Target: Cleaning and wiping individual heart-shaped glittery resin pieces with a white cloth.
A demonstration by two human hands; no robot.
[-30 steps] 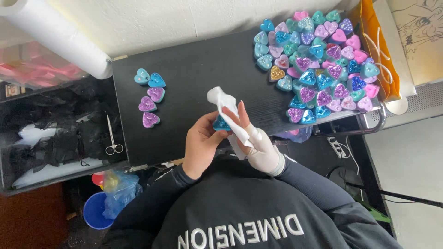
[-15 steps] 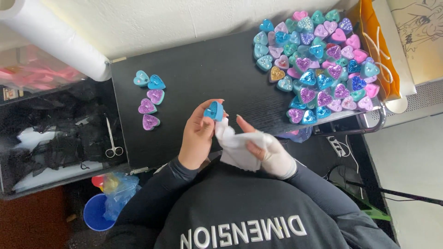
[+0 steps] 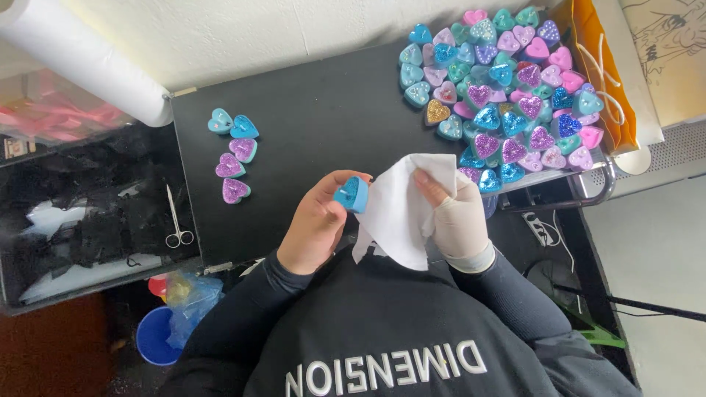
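While the left hand (image 3: 316, 228) pinches a blue heart-shaped candle (image 3: 351, 194) by its edges, tilted so its glittered top faces the other hand, the right hand (image 3: 457, 217) holds a white tissue (image 3: 397, 209) pressed against it, apparently for wiping. Both are raised above the black bench (image 3: 316, 117). Five hearts (image 3: 232, 154) lie set apart at the left, well away from the heaped pile (image 3: 507, 95), likely to separate them.
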